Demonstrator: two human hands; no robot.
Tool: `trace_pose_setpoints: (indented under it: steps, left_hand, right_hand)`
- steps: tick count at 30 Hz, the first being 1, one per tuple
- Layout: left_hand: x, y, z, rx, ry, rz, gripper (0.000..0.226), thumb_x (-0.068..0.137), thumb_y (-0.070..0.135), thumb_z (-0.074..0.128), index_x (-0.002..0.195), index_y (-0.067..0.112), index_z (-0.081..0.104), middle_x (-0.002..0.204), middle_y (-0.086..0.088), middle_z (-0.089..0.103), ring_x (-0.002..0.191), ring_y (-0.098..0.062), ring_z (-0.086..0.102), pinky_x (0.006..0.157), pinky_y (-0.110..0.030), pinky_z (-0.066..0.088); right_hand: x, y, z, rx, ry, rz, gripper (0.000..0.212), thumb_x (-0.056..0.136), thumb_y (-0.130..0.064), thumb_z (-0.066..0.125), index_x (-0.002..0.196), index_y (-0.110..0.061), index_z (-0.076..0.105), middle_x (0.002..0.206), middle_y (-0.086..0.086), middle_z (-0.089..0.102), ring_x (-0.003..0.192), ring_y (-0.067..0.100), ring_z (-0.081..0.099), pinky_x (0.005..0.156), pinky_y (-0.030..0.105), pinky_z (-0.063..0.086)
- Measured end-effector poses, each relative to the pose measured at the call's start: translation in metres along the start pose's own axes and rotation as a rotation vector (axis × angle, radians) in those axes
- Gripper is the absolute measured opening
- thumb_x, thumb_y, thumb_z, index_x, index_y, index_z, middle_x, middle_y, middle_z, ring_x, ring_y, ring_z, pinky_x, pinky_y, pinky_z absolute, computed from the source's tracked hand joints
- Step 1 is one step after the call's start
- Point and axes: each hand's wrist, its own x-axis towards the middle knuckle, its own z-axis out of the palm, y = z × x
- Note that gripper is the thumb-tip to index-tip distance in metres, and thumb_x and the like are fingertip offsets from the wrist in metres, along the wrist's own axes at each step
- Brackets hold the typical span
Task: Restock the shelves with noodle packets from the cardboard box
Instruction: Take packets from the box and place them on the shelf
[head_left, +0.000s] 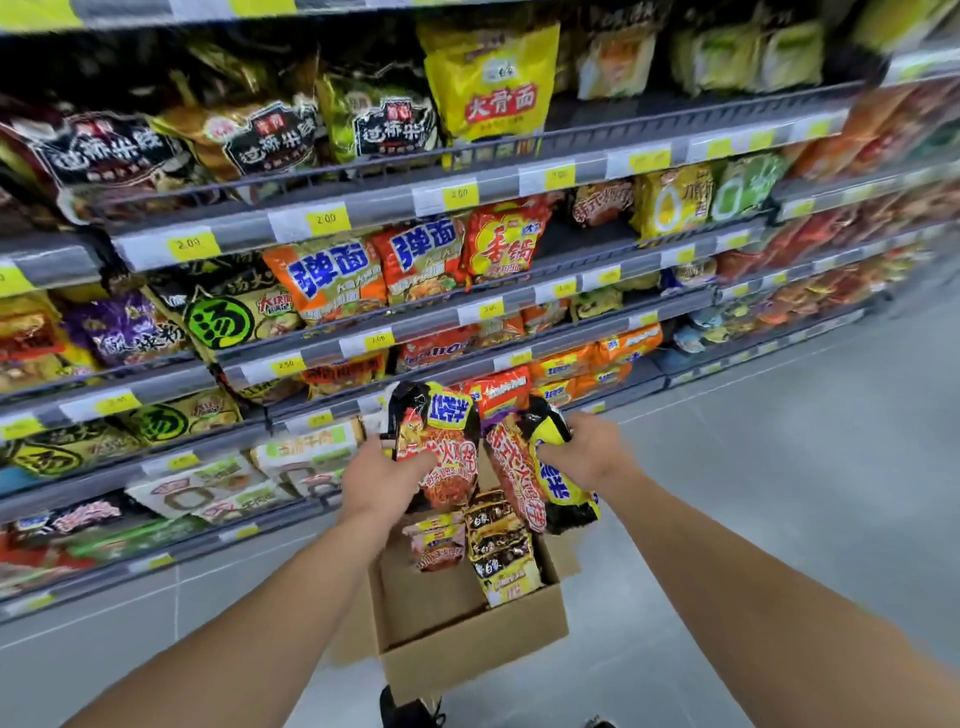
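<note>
Standing open on the grey floor (779, 493) in front of the shelves (467, 179), a brown cardboard box (467, 639) of plain matte board is seen from above, its flaps folded outward. Above the box, two crinkled, glossy noodle packets are held. The left packet (441, 447), red and orange with a black top and a yellow and blue label, is gripped by the left hand (379, 478), whose fingers are curled round its lower left edge. The right packet (535, 467), of the same print but tilted and bent, is grasped by the right hand (582, 452), its fingers clenched over the crumpled yellow and black end. Inside the box, more packets (498, 551) are stacked along the right-hand side, some dark brown with gold, some pink and red; the bare cardboard bottom is shown on the left-hand side. The shelves are made of grey metal with low wire rails, and yellow price tags (327, 219) are fixed along their front edges. They are filled with soft, pillow-shaped bags in black, yellow, orange, green and purple. A dark shoe (410, 712) is seen below the box.
</note>
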Motion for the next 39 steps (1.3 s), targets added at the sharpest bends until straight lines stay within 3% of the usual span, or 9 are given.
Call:
trace_pose_setpoints:
  steps: [7,12,16,23,27,29,32,35,39]
  left_hand:
    - [-0.052,0.038,0.040,-0.047,0.046,0.056,0.040,0.079,0.035,0.076,0.107,0.015,0.055,0.094,0.003,0.060,0.102,-0.028,0.058,0.079,-0.036,0.042]
    - [-0.082,0.060,0.083,-0.129,0.042,0.064,0.086,0.069,0.050,0.078,0.139,0.013,0.044,0.138,-0.006,0.053,0.122,-0.031,0.052,0.100,-0.046,0.044]
    - [-0.099,0.082,0.121,-0.220,0.071,0.085,0.091,0.071,0.047,0.079,0.144,0.009,0.039,0.147,-0.010,0.046,0.131,-0.033,0.046,0.109,-0.052,0.037]
    - [-0.087,0.124,0.161,-0.395,0.116,0.071,0.091,0.076,0.040,0.079,0.149,0.012,0.033,0.150,-0.006,0.041,0.136,-0.031,0.040,0.112,-0.051,0.033]
    - [-0.054,0.146,0.173,-0.405,0.142,0.094,0.106,0.048,0.066,0.076,0.140,0.021,0.047,0.142,0.000,0.053,0.128,-0.027,0.049,0.108,-0.053,0.038]
    - [-0.028,0.158,0.181,-0.428,0.156,0.088,0.095,0.056,0.062,0.079,0.135,0.019,0.050,0.142,0.002,0.051,0.127,-0.026,0.049,0.107,-0.049,0.038]
    - [0.003,0.170,0.194,-0.373,0.151,0.103,0.037,0.079,0.034,0.078,0.108,0.023,0.056,0.119,-0.001,0.054,0.108,-0.025,0.051,0.092,-0.039,0.040]
    - [0.034,0.180,0.206,-0.323,0.155,0.120,0.025,0.079,0.028,0.078,0.092,0.020,0.059,0.097,0.002,0.063,0.089,-0.021,0.057,0.076,-0.038,0.043]
    - [0.074,0.200,0.220,-0.440,0.113,0.084,0.021,0.077,0.023,0.079,0.089,0.018,0.063,0.091,0.001,0.071,0.089,-0.021,0.065,0.086,-0.046,0.052]
  right_hand:
    - [-0.029,0.060,-0.076,0.014,0.091,-0.110,0.016,0.077,-0.030,0.068,0.081,-0.017,0.061,0.063,-0.001,0.061,0.060,0.021,0.060,0.046,0.025,0.036]
    - [-0.039,0.108,-0.132,-0.089,0.150,-0.226,0.020,0.080,-0.024,0.070,0.071,-0.029,0.052,0.062,-0.007,0.051,0.056,0.012,0.050,0.044,0.025,0.029]
    - [-0.033,0.147,-0.171,-0.082,0.221,-0.273,0.023,0.076,-0.021,0.073,0.099,-0.021,0.070,0.084,0.000,0.067,0.075,0.022,0.060,0.056,0.028,0.043]
    - [0.010,0.164,-0.230,-0.068,0.347,-0.400,0.047,0.080,-0.008,0.070,0.125,-0.021,0.066,0.111,0.005,0.071,0.098,0.025,0.064,0.079,0.033,0.052]
    - [0.063,0.157,-0.251,-0.147,0.386,-0.459,0.050,0.082,-0.009,0.069,0.130,-0.023,0.061,0.119,0.002,0.068,0.110,0.024,0.060,0.085,0.038,0.055]
    - [0.098,0.147,-0.262,-0.169,0.397,-0.485,0.051,0.083,-0.007,0.069,0.130,-0.022,0.061,0.121,0.002,0.067,0.119,0.026,0.055,0.090,0.040,0.054]
    - [0.138,0.136,-0.274,-0.227,0.398,-0.506,0.052,0.084,-0.006,0.068,0.133,-0.022,0.059,0.128,0.005,0.063,0.130,0.026,0.045,0.098,0.043,0.049]
    - [0.178,0.125,-0.282,-0.251,0.411,-0.528,0.053,0.085,0.000,0.064,0.134,-0.020,0.059,0.130,0.003,0.062,0.132,0.024,0.042,0.100,0.041,0.048]
    - [0.230,0.112,-0.291,-0.283,0.407,-0.526,0.055,0.084,0.005,0.059,0.133,-0.020,0.059,0.131,0.004,0.061,0.130,0.026,0.043,0.100,0.042,0.048]
